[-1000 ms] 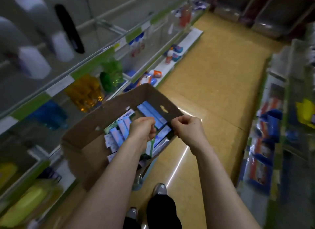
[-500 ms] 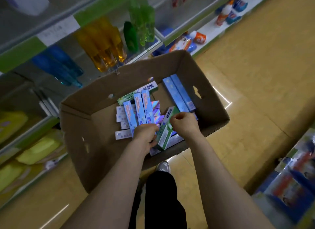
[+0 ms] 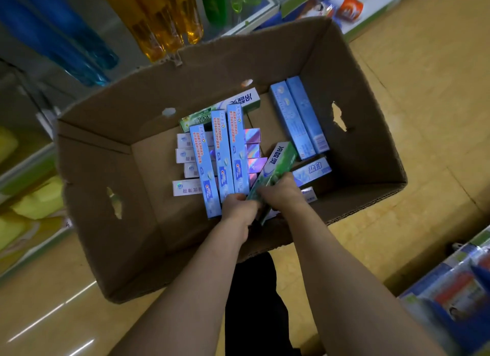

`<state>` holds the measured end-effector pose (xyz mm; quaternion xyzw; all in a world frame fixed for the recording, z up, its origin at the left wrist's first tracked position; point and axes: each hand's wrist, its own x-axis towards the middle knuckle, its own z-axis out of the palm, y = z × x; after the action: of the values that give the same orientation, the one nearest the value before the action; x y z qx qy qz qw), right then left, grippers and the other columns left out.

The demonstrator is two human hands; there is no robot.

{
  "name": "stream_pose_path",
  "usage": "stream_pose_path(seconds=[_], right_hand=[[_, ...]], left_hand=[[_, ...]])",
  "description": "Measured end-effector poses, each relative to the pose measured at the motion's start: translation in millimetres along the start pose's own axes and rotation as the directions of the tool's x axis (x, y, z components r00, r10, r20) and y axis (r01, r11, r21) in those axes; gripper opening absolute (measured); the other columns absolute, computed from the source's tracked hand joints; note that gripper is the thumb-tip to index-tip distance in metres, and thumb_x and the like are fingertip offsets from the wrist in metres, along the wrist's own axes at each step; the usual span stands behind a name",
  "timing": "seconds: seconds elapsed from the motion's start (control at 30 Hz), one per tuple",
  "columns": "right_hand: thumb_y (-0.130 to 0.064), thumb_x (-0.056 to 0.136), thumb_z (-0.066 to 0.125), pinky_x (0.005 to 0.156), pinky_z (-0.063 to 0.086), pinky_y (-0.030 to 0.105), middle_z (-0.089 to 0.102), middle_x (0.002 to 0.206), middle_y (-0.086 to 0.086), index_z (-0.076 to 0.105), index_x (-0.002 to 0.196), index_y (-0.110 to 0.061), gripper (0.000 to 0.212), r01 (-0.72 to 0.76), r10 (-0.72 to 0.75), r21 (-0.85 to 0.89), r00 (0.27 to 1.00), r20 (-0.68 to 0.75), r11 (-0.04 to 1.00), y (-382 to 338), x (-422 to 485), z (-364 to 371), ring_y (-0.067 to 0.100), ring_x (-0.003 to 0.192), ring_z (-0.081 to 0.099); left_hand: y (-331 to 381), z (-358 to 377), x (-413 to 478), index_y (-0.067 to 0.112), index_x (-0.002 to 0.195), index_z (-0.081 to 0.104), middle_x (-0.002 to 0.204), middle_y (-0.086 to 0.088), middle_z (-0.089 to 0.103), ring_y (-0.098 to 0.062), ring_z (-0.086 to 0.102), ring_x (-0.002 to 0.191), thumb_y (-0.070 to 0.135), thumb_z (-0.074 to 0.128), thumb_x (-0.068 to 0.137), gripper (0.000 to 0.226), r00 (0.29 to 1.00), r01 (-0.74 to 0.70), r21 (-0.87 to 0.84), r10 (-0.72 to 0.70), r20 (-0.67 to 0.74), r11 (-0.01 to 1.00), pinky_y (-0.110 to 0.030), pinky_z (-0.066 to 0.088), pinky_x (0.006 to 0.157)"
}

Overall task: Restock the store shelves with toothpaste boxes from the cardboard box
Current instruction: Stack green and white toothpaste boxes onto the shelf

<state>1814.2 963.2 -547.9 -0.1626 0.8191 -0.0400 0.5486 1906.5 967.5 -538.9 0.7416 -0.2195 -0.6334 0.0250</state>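
Note:
An open cardboard box (image 3: 111, 170) sits on the floor below me with several toothpaste boxes lying in it. Three long light-blue boxes (image 3: 222, 157) lie side by side in the middle, and two more blue boxes (image 3: 299, 117) lie at the right. My right hand (image 3: 281, 191) grips a green toothpaste box (image 3: 278, 162), tilted up off the pile. My left hand (image 3: 238, 204) holds the lower end of that same green box, next to the blue ones. Small white and iridescent boxes lie under the blue ones.
Shelves at the upper left carry blue bottles (image 3: 61, 32), amber bottles (image 3: 164, 19) and green bottles (image 3: 220, 0). Yellow packs (image 3: 34, 204) fill the lower left shelf. Another shelf with packaged goods (image 3: 456, 284) stands at the right. A tan floor (image 3: 424, 90) runs between them.
The view has dropped from the aisle down onto the box. Both hands have gone from the box's near rim into it and taken hold of the green toothpaste box.

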Motion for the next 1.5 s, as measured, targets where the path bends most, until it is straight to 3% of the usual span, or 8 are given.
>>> stream_pose_path(seconds=[0.27,0.43,0.6,0.8,0.93,1.13,1.3,1.5], right_hand=[[-0.031,0.082,0.066,0.094,0.05,0.046,0.06,0.118,0.014,0.041,0.128,-0.007,0.058,0.025,-0.022,0.095,0.999,-0.034,0.995,-4.8,-9.6,3.1,0.033,0.108,0.059],[-0.031,0.083,0.062,0.09,0.052,0.043,0.062,0.102,0.014,0.057,0.113,-0.004,0.041,0.061,-0.046,0.246,0.997,-0.066,0.967,-19.4,-39.4,-18.2,0.033,0.098,0.063],[-0.037,0.066,0.06,0.085,0.055,0.044,0.067,0.097,0.013,0.063,0.09,-0.011,0.036,0.174,-0.118,0.371,0.978,-0.17,0.912,-32.3,-93.2,-37.0,0.032,0.09,0.065],[-0.038,0.067,0.063,0.089,0.054,0.04,0.064,0.117,0.008,0.061,0.122,-0.017,0.059,0.335,-0.194,0.509,0.93,-0.311,0.793,-32.4,-173.0,-64.7,0.024,0.102,0.064],[-0.021,0.085,0.06,0.058,0.05,0.02,0.068,0.097,0.003,0.07,0.105,-0.021,0.022,0.436,-0.274,0.596,0.897,-0.347,0.674,-14.5,-237.9,-82.2,0.013,0.074,0.064],[-0.025,0.089,0.061,0.062,0.053,0.028,0.066,0.074,-0.007,0.071,0.09,-0.022,0.01,0.52,-0.248,0.616,0.845,-0.474,0.592,27.1,-325.4,-108.8,0.001,0.052,0.06],[-0.013,0.082,0.071,0.078,0.055,0.03,0.066,0.091,-0.008,0.058,0.117,-0.022,0.038,0.668,-0.17,0.571,0.707,-0.686,0.477,72.3,-386.5,-124.7,0.001,0.071,0.065],[0.001,0.08,0.068,0.058,0.044,0.005,0.066,0.092,-0.009,0.059,0.113,-0.023,0.041,0.777,-0.066,0.376,0.469,-0.881,0.504,135.7,-443.2,-144.4,-0.009,0.065,0.058]], left_hand=[[2.6,-2.2,-2.9,0.005,0.105,0.064,0.09,-0.013,0.065,-0.025,0.062,0.082,0.008,0.059,0.086,0.02,0.994,-0.001,-0.095,0.012,0.109,0.995,-0.03,0.051,0.069],[28.6,-13.1,-35.5,0.014,0.092,0.06,0.077,-0.007,0.064,-0.015,0.063,0.061,0.013,0.053,0.094,0.007,0.944,0.032,-0.204,0.038,0.327,0.979,-0.018,0.048,0.043],[41.4,-22.4,-77.7,0.013,0.123,0.058,0.091,-0.009,0.066,-0.019,0.062,0.08,0.019,0.045,0.097,0.029,0.87,-0.013,-0.303,0.16,0.466,0.953,-0.033,0.046,0.074],[67.9,-41.7,-134.7,0.009,0.101,0.062,0.082,-0.01,0.067,-0.019,0.065,0.067,0.021,0.032,0.094,0.034,0.738,-0.003,-0.396,0.27,0.619,0.918,-0.032,0.048,0.064],[85.8,-47.4,-178.4,0.011,0.092,0.067,0.085,-0.008,0.066,-0.02,0.062,0.069,0.023,0.045,0.09,0.025,0.698,-0.084,-0.402,0.342,0.63,0.912,-0.033,0.048,0.07],[93.4,-40.7,-244.0,0.011,0.086,0.061,0.079,-0.006,0.063,-0.019,0.06,0.074,0.029,0.061,0.09,0.018,0.67,-0.106,-0.423,0.378,0.638,0.9,-0.034,0.05,0.072],[82.1,-10.6,-304.4,0.014,0.096,0.06,0.091,-0.007,0.064,-0.02,0.061,0.083,0.024,0.063,0.089,0.013,0.566,-0.159,-0.338,0.366,0.739,0.928,-0.035,0.051,0.074],[54.6,40.7,-383.2,0.015,0.092,0.06,0.095,-0.011,0.062,-0.021,0.061,0.084,0.023,0.065,0.087,0.011,0.43,-0.223,-0.24,0.316,0.846,0.945,-0.035,0.051,0.071]])
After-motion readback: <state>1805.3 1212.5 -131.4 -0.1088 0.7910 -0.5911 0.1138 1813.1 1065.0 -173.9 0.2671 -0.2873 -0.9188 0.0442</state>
